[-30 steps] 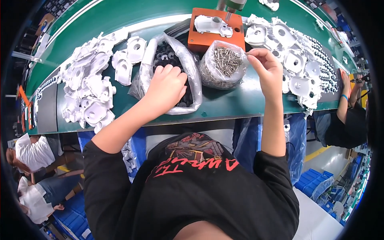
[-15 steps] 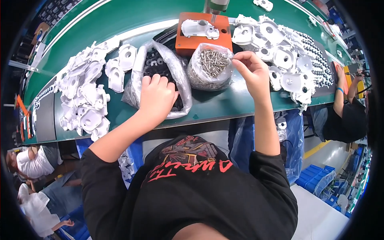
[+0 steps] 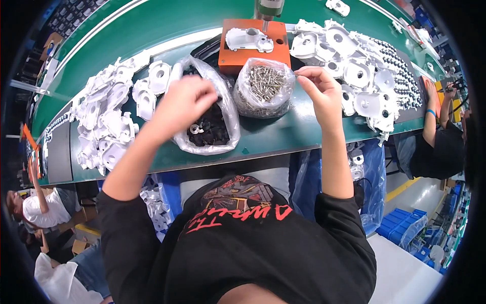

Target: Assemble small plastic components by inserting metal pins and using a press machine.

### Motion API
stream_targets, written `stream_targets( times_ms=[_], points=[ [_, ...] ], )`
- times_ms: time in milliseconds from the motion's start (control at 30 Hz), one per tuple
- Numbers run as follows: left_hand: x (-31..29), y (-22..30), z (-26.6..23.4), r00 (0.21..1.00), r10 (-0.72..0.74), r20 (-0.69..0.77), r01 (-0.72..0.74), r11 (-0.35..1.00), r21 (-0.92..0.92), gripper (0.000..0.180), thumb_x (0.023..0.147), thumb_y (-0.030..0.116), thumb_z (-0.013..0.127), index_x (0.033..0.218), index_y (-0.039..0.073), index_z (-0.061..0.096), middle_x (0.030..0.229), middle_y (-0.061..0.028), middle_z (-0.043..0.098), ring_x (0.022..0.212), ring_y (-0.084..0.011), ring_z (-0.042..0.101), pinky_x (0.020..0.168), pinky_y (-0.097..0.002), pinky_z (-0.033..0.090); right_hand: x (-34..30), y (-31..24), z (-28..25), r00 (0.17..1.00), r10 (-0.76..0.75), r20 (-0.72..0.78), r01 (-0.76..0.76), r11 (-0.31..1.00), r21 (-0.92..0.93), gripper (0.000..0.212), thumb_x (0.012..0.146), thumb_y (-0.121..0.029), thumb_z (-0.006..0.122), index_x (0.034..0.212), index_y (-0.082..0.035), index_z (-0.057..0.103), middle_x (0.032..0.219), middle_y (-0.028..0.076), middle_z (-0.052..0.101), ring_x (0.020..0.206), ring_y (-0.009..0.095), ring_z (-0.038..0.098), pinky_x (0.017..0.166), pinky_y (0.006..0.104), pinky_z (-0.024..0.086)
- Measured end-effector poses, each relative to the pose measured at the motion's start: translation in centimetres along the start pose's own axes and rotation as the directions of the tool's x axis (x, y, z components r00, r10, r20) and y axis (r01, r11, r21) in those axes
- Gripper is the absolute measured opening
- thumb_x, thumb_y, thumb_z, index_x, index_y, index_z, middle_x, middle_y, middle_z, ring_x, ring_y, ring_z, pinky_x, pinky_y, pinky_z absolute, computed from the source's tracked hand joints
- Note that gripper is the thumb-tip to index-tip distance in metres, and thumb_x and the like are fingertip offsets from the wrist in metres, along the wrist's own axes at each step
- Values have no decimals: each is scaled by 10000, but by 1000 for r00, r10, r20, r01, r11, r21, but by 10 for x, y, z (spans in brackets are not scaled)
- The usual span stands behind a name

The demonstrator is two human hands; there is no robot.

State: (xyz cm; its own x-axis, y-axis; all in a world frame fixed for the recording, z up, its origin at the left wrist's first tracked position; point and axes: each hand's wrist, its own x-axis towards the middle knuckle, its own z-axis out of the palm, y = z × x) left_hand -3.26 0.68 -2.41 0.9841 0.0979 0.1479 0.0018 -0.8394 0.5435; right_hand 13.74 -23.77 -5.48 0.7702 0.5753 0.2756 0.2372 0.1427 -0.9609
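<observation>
My left hand [image 3: 185, 104] is raised over a clear plastic bag [image 3: 230, 142] of small black parts [image 3: 215, 129]. Its fingers are curled together at the tips, slightly smeared, and what they pinch cannot be made out. My right hand [image 3: 324, 93] hovers by the right rim of a second clear bag [image 3: 244, 104], full of metal screws [image 3: 266, 81]. Thumb and forefinger are pinched there; anything between them is too small to tell. Behind the screws, a white housing [image 3: 238, 40] lies on an orange block fixture [image 3: 230, 60], beneath a metal driver tip [image 3: 266, 23].
White plastic housings [image 3: 93, 104] are heaped to the left, with more housings [image 3: 357, 76] to the right beside rows of small dark-tipped parts [image 3: 400, 71]. A blue lined bin [image 3: 372, 182] stands below the bench's right edge. Co-workers [image 3: 435, 147] are at both sides.
My left hand has lifted out of the bag of black parts and moved up and left, uncovering a pale ring-shaped piece among them. My right hand has barely moved.
</observation>
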Motion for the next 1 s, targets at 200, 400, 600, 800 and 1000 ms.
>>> stream_targets(
  times_ms=[200, 400, 600, 800, 1000],
  points=[
    [123, -28, -35, 999, -10, -36, 0, 965, -263, 230, 823, 236, 601, 919, 38, 671, 840, -66, 643, 776, -148, 562, 724, -284, 444, 20, -5, 2, 994, -58, -89, 65, 995, 74, 97, 829, -45, 618, 908, 10, 612, 957, 84, 644, 802, 93, 557, 735, 221, 436],
    [212, -21, -11, 944, -154, 290, 241, 925, -293, 218, 744, 249, 655, 845, 58, 683, 592, -7, 510, 531, -111, 477, 492, -268, 348, 43, 2, -2, 991, 29, -129, -23, 999, 46, 94, 835, -57, 609, 902, 10, 609, 915, 79, 656, 762, 105, 579, 693, 226, 452],
    [234, -29, 9, 911, -189, 368, 271, 945, -186, 142, 673, 167, 731, 791, 138, 658, 515, 50, 399, 462, -66, 353, 435, -248, 246, 69, 7, -2, 993, 91, -70, -93, 995, -27, 127, 827, -103, 629, 908, -7, 610, 883, 59, 645, 731, 86, 563, 670, 204, 438],
    [243, -20, 11, 899, -188, 394, 189, 981, 38, 164, 642, 184, 765, 734, 116, 647, 527, 38, 440, 470, -76, 374, 432, -251, 268, 99, 21, 8, 991, 123, 53, -107, 965, -238, 215, 801, -172, 646, 926, 2, 626, 815, 38, 642, 665, 68, 549, 629, 223, 453],
    [208, -12, 10, 990, -119, 71, 123, 991, -46, 226, 692, 257, 709, 731, 48, 633, 610, -65, 552, 551, -197, 528, 522, -323, 412, 126, 19, 27, 982, 178, 62, -117, 832, -543, 250, 798, -205, 640, 938, 1, 666, 726, 31, 629, 595, 73, 544, 541, 232, 459]
  ],
)
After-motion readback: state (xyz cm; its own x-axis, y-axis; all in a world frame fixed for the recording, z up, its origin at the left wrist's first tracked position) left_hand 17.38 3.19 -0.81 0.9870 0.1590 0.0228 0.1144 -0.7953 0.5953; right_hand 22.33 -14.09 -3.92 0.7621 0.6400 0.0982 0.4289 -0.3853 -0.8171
